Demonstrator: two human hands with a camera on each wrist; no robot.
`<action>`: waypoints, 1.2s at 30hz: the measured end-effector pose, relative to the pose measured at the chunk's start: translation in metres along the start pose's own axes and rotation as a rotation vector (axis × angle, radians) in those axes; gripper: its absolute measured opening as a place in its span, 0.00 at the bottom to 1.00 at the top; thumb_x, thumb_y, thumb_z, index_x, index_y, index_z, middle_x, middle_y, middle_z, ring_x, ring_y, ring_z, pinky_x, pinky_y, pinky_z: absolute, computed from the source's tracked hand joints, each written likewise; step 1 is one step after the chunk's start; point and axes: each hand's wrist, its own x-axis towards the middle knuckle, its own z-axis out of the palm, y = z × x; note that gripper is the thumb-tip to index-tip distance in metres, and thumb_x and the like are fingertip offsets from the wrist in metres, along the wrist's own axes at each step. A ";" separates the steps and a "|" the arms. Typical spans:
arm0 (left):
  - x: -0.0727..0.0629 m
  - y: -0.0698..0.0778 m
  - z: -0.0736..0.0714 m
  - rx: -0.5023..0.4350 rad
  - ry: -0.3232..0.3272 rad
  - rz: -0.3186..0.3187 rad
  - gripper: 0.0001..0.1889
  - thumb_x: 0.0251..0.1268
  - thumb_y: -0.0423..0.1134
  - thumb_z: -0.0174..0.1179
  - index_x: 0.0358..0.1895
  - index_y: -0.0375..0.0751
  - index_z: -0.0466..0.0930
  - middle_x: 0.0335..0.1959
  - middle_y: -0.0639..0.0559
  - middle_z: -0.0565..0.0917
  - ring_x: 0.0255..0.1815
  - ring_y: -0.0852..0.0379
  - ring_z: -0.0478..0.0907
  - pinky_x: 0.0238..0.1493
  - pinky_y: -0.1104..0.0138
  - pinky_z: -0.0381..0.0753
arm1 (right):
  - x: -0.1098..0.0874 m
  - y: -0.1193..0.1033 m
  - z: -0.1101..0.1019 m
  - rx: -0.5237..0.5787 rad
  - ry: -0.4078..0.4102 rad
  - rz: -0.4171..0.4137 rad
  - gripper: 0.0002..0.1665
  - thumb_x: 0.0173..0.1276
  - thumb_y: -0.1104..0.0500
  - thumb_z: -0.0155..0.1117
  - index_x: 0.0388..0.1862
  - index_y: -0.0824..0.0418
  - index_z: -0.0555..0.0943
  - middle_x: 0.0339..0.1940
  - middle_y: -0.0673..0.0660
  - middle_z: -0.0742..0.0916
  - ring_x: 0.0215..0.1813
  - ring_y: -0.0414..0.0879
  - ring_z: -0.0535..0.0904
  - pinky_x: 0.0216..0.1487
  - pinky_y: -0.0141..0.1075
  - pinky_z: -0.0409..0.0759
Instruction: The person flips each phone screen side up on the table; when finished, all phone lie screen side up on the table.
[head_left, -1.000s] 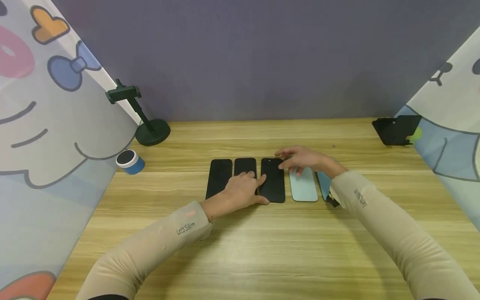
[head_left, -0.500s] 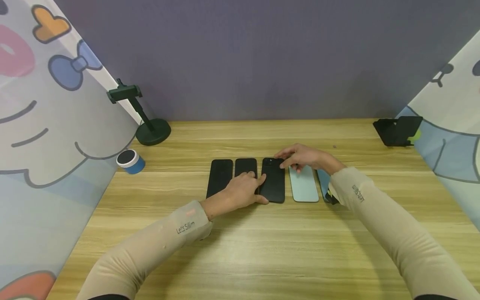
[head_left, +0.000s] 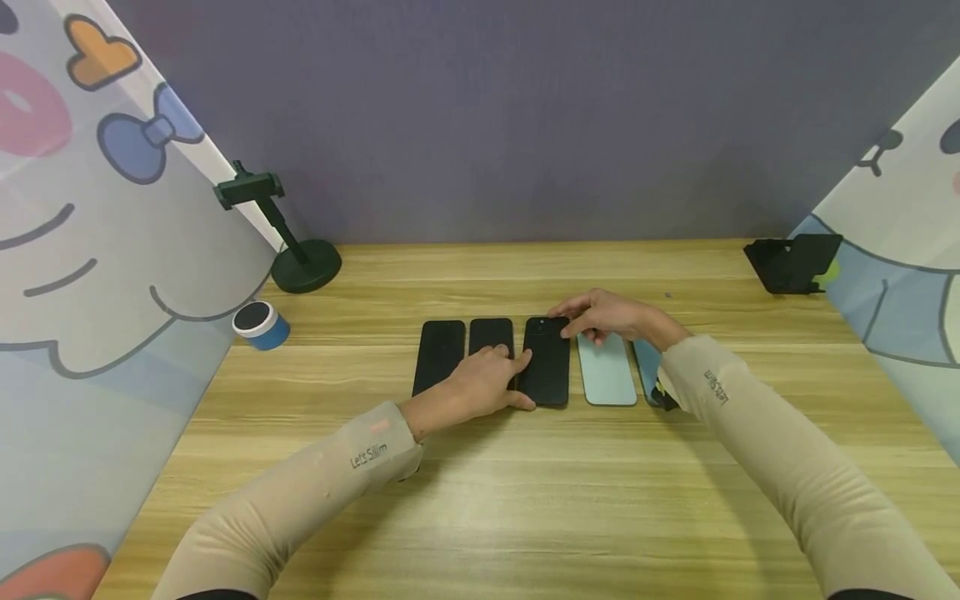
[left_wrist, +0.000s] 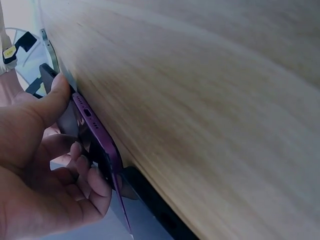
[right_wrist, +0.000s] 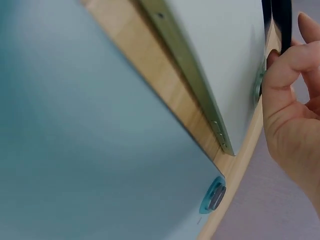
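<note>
Several smartphones lie in a row on the wooden table. My left hand (head_left: pixel 483 379) reaches over the second phone (head_left: pixel 491 332), its thumb and index finger at the lower left edge of the black smartphone (head_left: pixel 546 371) with a camera block. The left wrist view shows that second phone's purple frame (left_wrist: pixel 97 130) beneath the curled fingers. At the black smartphone's upper right corner, my right hand (head_left: pixel 603 312) pinches the edge between thumb and fingers. A mint phone (head_left: pixel 609 379) lies partly under the right hand. A blue phone (head_left: pixel 648 367) is partly hidden by the right wrist.
Another black phone (head_left: pixel 438 357) ends the row at left. Farther left stand a blue-and-white jar (head_left: pixel 262 325) and a dark phone stand (head_left: pixel 303 262). A black folding holder (head_left: pixel 795 262) sits at the back right. A grey partition (head_left: pixel 495 125) rises behind the table.
Both hands stay nearly still at the black smartphone. The right hand has shifted very slightly, and the view has moved a little.
</note>
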 end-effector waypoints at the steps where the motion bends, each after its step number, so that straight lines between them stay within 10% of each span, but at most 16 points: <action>1: 0.000 0.000 0.000 -0.002 0.000 0.001 0.45 0.63 0.68 0.57 0.79 0.53 0.56 0.64 0.43 0.76 0.59 0.47 0.77 0.58 0.56 0.80 | 0.001 0.001 0.000 0.004 0.003 -0.002 0.30 0.71 0.58 0.65 0.72 0.52 0.74 0.36 0.54 0.81 0.21 0.42 0.67 0.25 0.36 0.72; 12: -0.001 -0.002 -0.001 -0.022 -0.002 0.007 0.45 0.64 0.67 0.57 0.79 0.52 0.56 0.65 0.42 0.75 0.60 0.47 0.77 0.57 0.56 0.81 | 0.001 0.002 0.003 0.060 0.023 -0.019 0.30 0.71 0.58 0.66 0.72 0.53 0.74 0.23 0.51 0.76 0.21 0.42 0.67 0.24 0.35 0.71; 24: -0.003 -0.004 0.000 0.020 0.039 0.013 0.45 0.62 0.72 0.54 0.79 0.55 0.57 0.56 0.48 0.80 0.47 0.53 0.79 0.35 0.64 0.81 | -0.006 -0.011 0.004 0.025 0.041 0.009 0.33 0.72 0.58 0.64 0.75 0.58 0.70 0.19 0.49 0.76 0.20 0.41 0.67 0.25 0.34 0.72; 36: -0.001 0.014 0.007 -0.025 0.160 0.079 0.44 0.67 0.74 0.45 0.78 0.51 0.60 0.68 0.42 0.77 0.61 0.48 0.80 0.47 0.60 0.86 | -0.011 -0.021 0.006 -0.015 0.049 0.040 0.34 0.72 0.57 0.64 0.75 0.59 0.69 0.18 0.49 0.75 0.20 0.40 0.66 0.26 0.35 0.72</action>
